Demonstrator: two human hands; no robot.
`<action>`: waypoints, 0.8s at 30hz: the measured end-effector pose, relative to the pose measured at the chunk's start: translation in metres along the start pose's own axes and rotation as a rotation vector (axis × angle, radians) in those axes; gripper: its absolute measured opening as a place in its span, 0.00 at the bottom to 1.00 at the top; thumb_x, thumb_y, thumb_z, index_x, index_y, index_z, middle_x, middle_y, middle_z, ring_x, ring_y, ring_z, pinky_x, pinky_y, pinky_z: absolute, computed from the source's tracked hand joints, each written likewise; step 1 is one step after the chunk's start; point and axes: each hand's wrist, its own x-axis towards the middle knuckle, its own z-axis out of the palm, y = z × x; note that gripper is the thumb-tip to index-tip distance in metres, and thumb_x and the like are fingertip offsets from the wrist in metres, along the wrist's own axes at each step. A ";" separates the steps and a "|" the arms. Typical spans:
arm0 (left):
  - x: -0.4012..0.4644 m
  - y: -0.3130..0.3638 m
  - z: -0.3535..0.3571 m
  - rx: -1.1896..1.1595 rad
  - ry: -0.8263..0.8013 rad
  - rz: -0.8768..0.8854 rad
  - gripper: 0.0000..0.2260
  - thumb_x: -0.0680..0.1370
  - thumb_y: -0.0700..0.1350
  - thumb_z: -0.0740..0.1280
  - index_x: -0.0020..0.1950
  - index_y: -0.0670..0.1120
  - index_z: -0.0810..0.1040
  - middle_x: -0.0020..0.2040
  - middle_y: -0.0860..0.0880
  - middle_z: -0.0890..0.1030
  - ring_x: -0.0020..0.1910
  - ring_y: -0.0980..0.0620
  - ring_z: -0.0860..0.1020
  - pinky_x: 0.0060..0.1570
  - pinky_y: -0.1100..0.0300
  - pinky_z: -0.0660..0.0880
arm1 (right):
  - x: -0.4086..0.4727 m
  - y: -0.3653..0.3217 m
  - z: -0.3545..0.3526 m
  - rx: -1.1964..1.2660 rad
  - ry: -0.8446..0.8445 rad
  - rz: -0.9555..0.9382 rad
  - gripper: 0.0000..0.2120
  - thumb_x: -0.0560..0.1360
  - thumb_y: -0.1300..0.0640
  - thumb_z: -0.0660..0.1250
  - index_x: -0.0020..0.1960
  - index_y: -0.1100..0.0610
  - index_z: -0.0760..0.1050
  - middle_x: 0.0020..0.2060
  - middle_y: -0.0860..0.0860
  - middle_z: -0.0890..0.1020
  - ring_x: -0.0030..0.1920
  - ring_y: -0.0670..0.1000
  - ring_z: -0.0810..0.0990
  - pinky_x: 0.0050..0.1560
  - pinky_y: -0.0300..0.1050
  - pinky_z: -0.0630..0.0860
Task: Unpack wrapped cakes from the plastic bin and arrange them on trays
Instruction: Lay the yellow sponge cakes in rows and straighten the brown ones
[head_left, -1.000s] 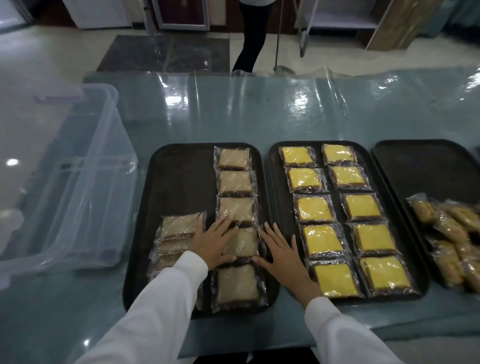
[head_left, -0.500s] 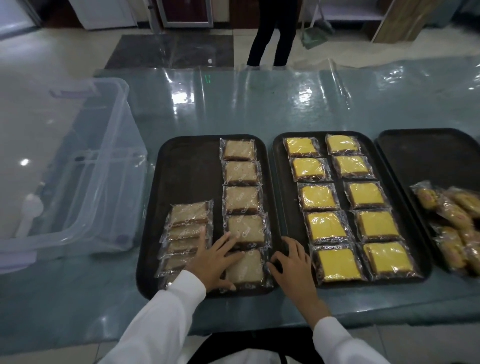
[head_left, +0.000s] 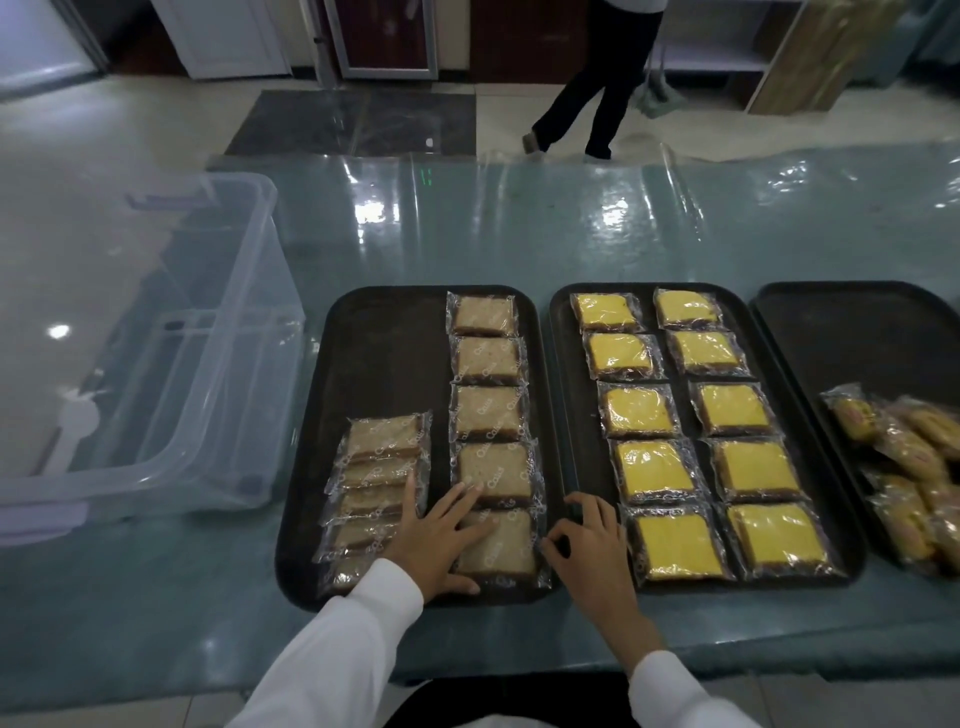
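Several wrapped brown cakes (head_left: 488, 358) lie in a column down the right side of the left black tray (head_left: 379, 358). More brown cakes (head_left: 382, 441) overlap in a row on its near left. My left hand (head_left: 441, 535) rests flat on the nearest brown cake (head_left: 506, 545). My right hand (head_left: 587, 551) has curled fingers, and its thumb and fingertips pinch that cake's wrapper at its right edge, over the gap between trays. The clear plastic bin (head_left: 156, 364) stands at the left; I see no cakes in it.
The middle tray (head_left: 566, 332) holds two columns of yellow-topped wrapped cakes (head_left: 654, 467). A third tray (head_left: 857, 332) at the right carries a loose pile of wrapped orange-yellow cakes (head_left: 904, 457). The table (head_left: 519, 223) has a glossy plastic cover. A person (head_left: 587, 93) walks beyond it.
Both hands slid toward me from the fourth brown cake to the nearest one. My right hand's fingers went from flat to curled at the wrapper edge.
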 end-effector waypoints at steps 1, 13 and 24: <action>-0.001 0.001 -0.001 -0.010 -0.011 -0.002 0.40 0.77 0.70 0.62 0.83 0.63 0.45 0.83 0.49 0.36 0.82 0.47 0.36 0.68 0.24 0.29 | 0.000 0.001 0.000 -0.005 0.010 -0.011 0.08 0.71 0.49 0.80 0.41 0.47 0.81 0.67 0.50 0.76 0.71 0.56 0.69 0.67 0.59 0.71; 0.000 0.004 0.001 -0.008 -0.017 -0.021 0.39 0.77 0.70 0.62 0.83 0.62 0.47 0.84 0.48 0.39 0.83 0.47 0.38 0.67 0.23 0.30 | 0.028 0.011 0.008 -0.075 -0.212 -0.248 0.36 0.79 0.40 0.66 0.82 0.39 0.53 0.84 0.41 0.47 0.83 0.47 0.36 0.81 0.66 0.44; 0.002 0.005 0.005 -0.089 0.119 -0.017 0.30 0.79 0.70 0.56 0.80 0.63 0.61 0.84 0.50 0.49 0.83 0.48 0.48 0.70 0.24 0.34 | 0.049 0.020 0.006 -0.082 -0.289 -0.335 0.37 0.77 0.33 0.60 0.83 0.39 0.52 0.83 0.41 0.46 0.82 0.46 0.35 0.80 0.67 0.38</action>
